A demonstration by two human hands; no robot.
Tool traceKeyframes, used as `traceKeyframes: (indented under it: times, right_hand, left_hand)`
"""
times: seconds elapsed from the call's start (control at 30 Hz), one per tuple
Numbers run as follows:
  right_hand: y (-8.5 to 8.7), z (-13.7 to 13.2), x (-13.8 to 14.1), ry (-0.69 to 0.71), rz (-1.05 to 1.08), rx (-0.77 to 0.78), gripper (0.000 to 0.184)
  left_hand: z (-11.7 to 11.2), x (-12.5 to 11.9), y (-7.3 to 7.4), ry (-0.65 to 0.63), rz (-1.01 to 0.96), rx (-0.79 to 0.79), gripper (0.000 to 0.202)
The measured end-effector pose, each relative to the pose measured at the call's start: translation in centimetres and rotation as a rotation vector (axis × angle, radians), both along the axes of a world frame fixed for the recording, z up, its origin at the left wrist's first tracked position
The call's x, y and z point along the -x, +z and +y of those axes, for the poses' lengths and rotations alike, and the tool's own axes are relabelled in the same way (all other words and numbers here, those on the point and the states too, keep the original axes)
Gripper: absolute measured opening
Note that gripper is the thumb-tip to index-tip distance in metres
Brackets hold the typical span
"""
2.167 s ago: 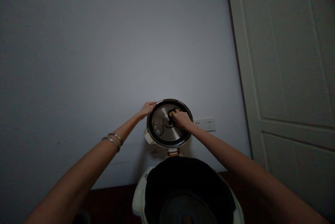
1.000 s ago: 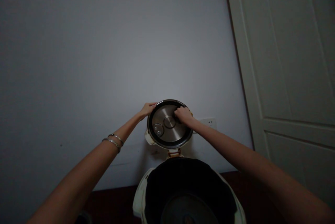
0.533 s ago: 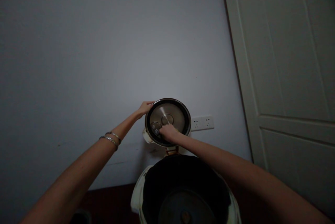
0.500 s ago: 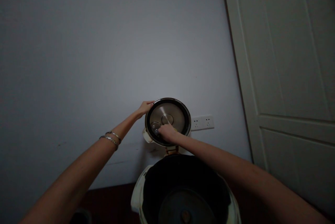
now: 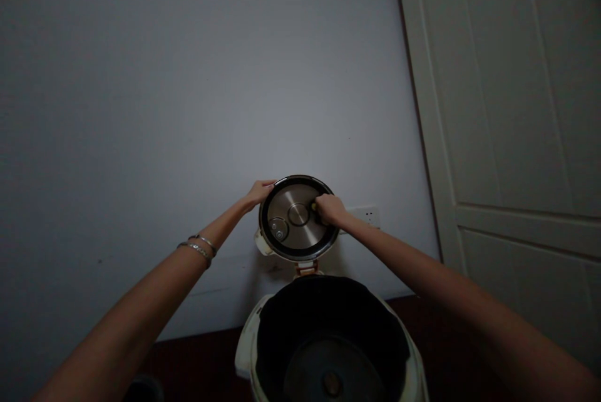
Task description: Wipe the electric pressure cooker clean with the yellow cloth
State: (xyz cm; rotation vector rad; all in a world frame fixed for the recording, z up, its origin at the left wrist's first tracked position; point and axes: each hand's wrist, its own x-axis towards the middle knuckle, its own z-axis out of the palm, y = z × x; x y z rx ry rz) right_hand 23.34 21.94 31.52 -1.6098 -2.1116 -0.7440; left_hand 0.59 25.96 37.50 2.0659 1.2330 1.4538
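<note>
The round metal lid (image 5: 299, 236) of an electric pressure cooker stands raised on its hinge, its inner side facing me. My left hand (image 5: 261, 191) is closed on the lid's upper left rim. Against the right part of the lid's inner face presses my right hand (image 5: 330, 209), its fingers curled round a small yellow thing (image 5: 313, 206), mostly hidden, whose kind I cannot make out. A round valve area (image 5: 278, 228) shows at the lid's lower left. Below, the white cooker body (image 5: 248, 342) gapes with a dark interior and a round plate at its bottom.
Behind the lid is a pale wall (image 5: 188, 108) with a white socket panel (image 5: 370, 216) partly covered by my right wrist. A panelled door (image 5: 507, 139) stands at the right. Under the cooker is a dark red surface (image 5: 197, 364), with a dark round object (image 5: 143, 388) at lower left.
My right hand has moved from the lid's lower left, near the valve, up to its right side. My left hand keeps its hold on the rim.
</note>
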Motion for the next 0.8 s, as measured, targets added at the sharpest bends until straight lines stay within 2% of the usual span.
traceKeyframes:
  times: [0.07,0.13,0.3,0.37,0.47,0.63,0.8]
  right_hand:
    - [0.8,0.1,0.3,-0.008,0.015,-0.006,0.029]
    - [0.5,0.1,1.6,0.012,0.016,0.006,0.029]
    - [-2.6,-0.5,5.3,0.111,-0.003,0.061,0.027]
    - [-3.5,-0.6,5.7,0.137,-0.004,0.071,0.027]
    - [-3.9,-0.4,5.2,0.136,0.014,0.058,0.026]
    - [-2.9,0.1,4.7,0.141,0.047,-0.002,0.030]
    - [0.1,1.1,6.7,0.191,0.071,-0.091,0.033]
  left_hand:
    - [-0.2,-0.1,0.0,-0.001,0.000,0.002,0.039]
    - [-0.4,-0.2,0.0,-0.006,0.004,0.008,0.039]
    - [-0.7,-0.3,-0.1,-0.012,0.003,0.017,0.041]
    - [-0.8,-0.3,-0.1,-0.018,0.003,0.016,0.042]
    - [-0.9,-0.2,-0.1,-0.036,0.011,0.010,0.044]
    - [-1.0,-0.3,-0.1,-0.043,0.014,0.006,0.043]
    - [-0.9,-0.4,-0.1,-0.015,0.022,0.008,0.037]
